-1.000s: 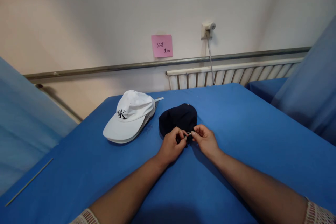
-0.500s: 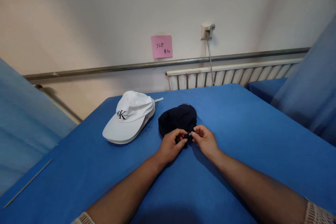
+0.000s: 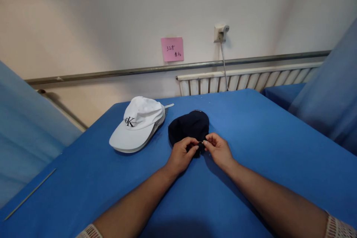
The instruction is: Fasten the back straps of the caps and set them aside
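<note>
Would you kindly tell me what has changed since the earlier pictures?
Very little: the left hand has shifted its fingers slightly at the small metal piece by the dark cap, direction unclear. Nothing was visibly taken up or let go. The right hand, dark cap and white cap stayed put.

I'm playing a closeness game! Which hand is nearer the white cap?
Left. The left hand is to the right of the white cap, at the near edge of the dark cap; the right hand is farther right, past the left one.
</note>
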A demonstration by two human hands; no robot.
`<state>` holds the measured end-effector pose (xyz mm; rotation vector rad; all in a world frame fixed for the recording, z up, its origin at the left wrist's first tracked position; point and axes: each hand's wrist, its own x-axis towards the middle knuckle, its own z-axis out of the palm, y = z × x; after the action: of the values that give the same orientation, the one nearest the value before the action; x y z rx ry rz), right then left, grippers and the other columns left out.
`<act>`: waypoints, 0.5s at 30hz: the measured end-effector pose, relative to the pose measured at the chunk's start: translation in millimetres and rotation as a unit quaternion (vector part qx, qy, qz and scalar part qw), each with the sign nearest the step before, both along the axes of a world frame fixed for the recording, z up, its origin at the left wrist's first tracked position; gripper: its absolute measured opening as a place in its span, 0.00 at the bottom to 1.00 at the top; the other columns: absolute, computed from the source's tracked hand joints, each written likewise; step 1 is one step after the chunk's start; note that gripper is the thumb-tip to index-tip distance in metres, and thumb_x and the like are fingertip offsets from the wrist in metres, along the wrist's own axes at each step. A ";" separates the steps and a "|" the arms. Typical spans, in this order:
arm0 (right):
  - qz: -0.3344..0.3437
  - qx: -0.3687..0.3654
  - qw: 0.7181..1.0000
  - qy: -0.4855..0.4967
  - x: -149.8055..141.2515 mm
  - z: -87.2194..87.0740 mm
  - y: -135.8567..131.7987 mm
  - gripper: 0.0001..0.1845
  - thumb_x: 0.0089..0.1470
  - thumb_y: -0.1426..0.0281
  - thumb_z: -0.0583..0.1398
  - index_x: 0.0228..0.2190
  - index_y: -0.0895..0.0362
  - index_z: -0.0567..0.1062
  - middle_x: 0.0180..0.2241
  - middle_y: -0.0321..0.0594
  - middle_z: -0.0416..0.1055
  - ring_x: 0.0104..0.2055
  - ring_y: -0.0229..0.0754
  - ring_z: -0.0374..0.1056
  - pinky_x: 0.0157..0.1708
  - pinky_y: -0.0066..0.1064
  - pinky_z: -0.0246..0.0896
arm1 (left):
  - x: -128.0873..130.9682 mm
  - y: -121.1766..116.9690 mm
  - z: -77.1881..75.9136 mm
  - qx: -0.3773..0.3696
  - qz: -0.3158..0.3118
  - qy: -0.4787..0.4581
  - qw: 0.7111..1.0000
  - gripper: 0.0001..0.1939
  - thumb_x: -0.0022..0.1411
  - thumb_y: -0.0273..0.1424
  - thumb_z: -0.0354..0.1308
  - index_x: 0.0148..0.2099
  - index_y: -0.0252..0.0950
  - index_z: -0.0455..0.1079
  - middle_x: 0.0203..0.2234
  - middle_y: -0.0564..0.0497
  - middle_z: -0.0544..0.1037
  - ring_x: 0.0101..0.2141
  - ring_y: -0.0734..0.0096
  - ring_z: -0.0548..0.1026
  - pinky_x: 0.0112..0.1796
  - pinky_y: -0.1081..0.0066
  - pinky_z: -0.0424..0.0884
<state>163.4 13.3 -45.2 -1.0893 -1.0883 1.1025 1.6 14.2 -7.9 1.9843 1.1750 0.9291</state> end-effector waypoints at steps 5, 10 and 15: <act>0.007 -0.001 1.000 -0.016 0.7 -0.7 0.1 0.11 0.45 0.61 0.62 0.27 0.54 0.69 0.22 0.32 0.66 0.25 0.36 0.63 0.28 0.30 0.64 | 1.5 -0.6 1.8 0.061 0.012 0.001 0.998 0.06 0.59 0.28 0.56 0.38 0.37 0.73 0.36 0.50 0.75 0.36 0.71 0.74 0.39 0.70 0.71; 0.009 0.003 1.000 -0.008 0.8 2.8 -2.1 0.10 0.45 0.62 0.62 0.27 0.55 0.70 0.23 0.32 0.66 0.25 0.36 0.63 0.28 0.30 0.65 | 1.1 -0.7 -0.5 0.048 0.028 0.020 0.998 0.08 0.60 0.28 0.56 0.41 0.38 0.73 0.33 0.52 0.77 0.34 0.71 0.74 0.38 0.70 0.71; 0.005 0.005 1.000 -0.002 0.0 5.7 -3.3 0.11 0.45 0.62 0.62 0.26 0.55 0.69 0.23 0.32 0.65 0.25 0.35 0.62 0.27 0.29 0.64 | 0.8 -1.0 -3.0 0.030 0.041 0.008 0.999 0.07 0.60 0.29 0.56 0.41 0.37 0.72 0.31 0.53 0.77 0.32 0.73 0.75 0.36 0.72 0.71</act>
<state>163.4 10.0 -39.5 -1.0795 -1.1029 1.1012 2.4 13.2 -10.9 2.0077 1.2599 1.0016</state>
